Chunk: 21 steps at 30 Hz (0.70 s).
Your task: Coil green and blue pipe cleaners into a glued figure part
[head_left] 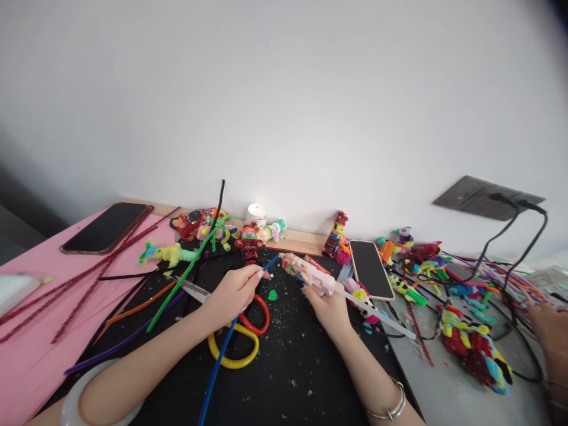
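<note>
Left hand [231, 291] has its grip closed on a long blue fuzzy pipe cleaner [222, 361], pinched near its upper end; the tip of the stem points at the nozzle of a pink hot-glue gun covered in colourful stickers [306, 273]. Right hand [326, 305] is wrapped around the gun's handle, grip closed on it, with a clear glue stick [381, 319] sticking out the back. Stem tip and nozzle are just beside each other above the black mat [302, 367] on the table [452, 390]; can't tell if they touch.

Progress, as a judgement: the blue stem is straight, unbent, with nothing attached, so this piece looks at an early stage, with gluing and shaping left. No glue bead visible on the tip.

Several finished-looking pipe-cleaner figures [248, 241] stand along the wall edge, more heaped at right [474, 346]. Loose stems, green, orange and purple [177, 284], lie left of the left hand. Scissors with red and yellow handles [242, 340] lie under the left wrist. Small green scrap [272, 294] sits between the hands. Two dark phones: one on the pink surface [106, 228], one right of the gun [371, 269]. Another person's hand [552, 331] shows at the right edge.
</note>
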{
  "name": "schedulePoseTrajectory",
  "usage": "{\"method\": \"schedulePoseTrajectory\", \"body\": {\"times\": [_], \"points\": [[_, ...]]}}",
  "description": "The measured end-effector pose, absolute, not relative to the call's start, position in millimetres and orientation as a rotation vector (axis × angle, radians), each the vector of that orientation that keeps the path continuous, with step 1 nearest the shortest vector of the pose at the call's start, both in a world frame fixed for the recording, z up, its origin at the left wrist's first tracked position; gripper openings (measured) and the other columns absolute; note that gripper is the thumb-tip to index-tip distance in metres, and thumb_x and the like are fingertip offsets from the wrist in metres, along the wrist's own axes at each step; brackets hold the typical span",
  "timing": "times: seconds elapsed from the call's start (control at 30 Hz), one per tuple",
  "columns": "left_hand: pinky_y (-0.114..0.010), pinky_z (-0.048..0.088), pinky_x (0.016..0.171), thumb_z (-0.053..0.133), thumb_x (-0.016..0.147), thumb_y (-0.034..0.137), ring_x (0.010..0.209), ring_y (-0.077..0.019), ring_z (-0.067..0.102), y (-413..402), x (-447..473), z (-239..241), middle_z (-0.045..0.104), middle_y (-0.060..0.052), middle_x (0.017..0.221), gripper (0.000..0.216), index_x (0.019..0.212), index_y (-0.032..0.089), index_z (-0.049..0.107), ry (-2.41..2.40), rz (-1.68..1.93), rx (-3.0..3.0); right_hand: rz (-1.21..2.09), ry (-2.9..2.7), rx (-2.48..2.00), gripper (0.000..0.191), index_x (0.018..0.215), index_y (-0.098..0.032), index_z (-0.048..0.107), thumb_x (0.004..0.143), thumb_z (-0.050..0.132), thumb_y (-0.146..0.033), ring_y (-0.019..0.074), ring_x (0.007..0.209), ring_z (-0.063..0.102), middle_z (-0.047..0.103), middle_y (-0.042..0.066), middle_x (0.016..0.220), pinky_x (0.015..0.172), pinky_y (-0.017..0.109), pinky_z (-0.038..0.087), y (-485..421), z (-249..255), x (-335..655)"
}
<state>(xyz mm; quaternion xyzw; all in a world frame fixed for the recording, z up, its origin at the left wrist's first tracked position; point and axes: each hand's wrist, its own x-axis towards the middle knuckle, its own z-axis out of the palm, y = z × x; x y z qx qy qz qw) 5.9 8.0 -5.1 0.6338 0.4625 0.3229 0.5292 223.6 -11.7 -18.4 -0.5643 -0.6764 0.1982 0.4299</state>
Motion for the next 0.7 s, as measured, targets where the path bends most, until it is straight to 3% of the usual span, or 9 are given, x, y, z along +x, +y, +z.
{"method": "schedulePoseTrajectory", "body": {"times": [0.7], "points": [[-0.021, 0.029, 0.041, 0.035, 0.09, 0.037, 0.032, -0.0094, 0.03, 8.8, 6.3, -4.3, 0.033, 0.011, 0.034, 0.032, 0.096, 0.015, 0.057, 1.077, 0.808, 1.499, 0.566, -1.734, -1.417, 0.018, 0.09, -0.016, 0.069, 0.076, 0.058, -0.023, 0.0247, 0.086, 0.066, 0.071, 0.008, 0.094, 0.077, 0.035, 0.053, -11.3, -16.1, 219.0]]}}
